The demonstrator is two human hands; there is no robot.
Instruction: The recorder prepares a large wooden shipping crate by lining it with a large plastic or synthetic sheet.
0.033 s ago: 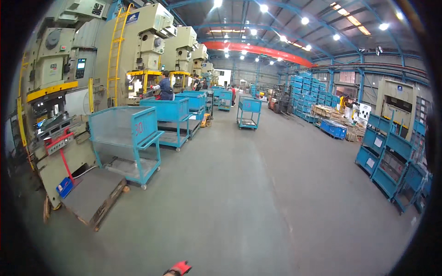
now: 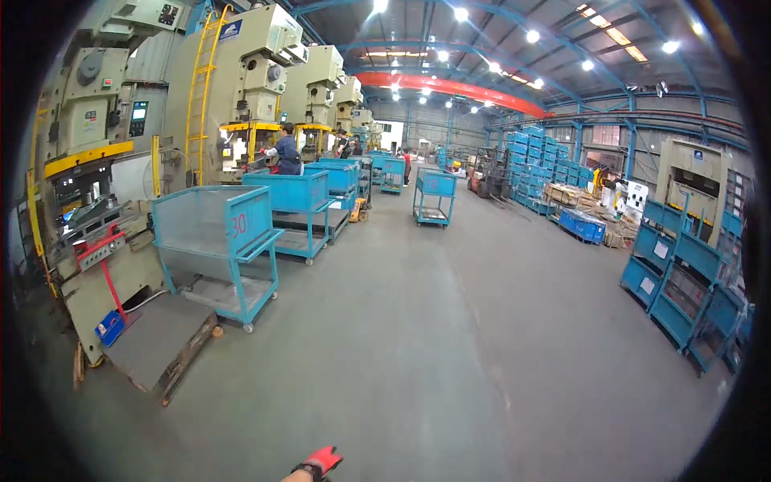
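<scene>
We see a wide factory hall with a grey concrete floor [image 2: 450,345]. At the bottom edge, one hand [image 2: 320,463] in a red glove pokes into the frame, holding nothing. A blue cart [image 2: 217,241] stands at left beside tall presses [image 2: 241,88], where a person [image 2: 285,150] works. Blue racks [image 2: 683,281] line the right.

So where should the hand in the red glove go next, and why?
Probably forward and to the left, toward the nearest blue cart. The gloved hand only peeks in at the bottom edge, holding nothing that shows, with bare grey floor ahead of it. That cart is the closest thing to it. I cannot tell which hand it is; no other hand shows.
</scene>
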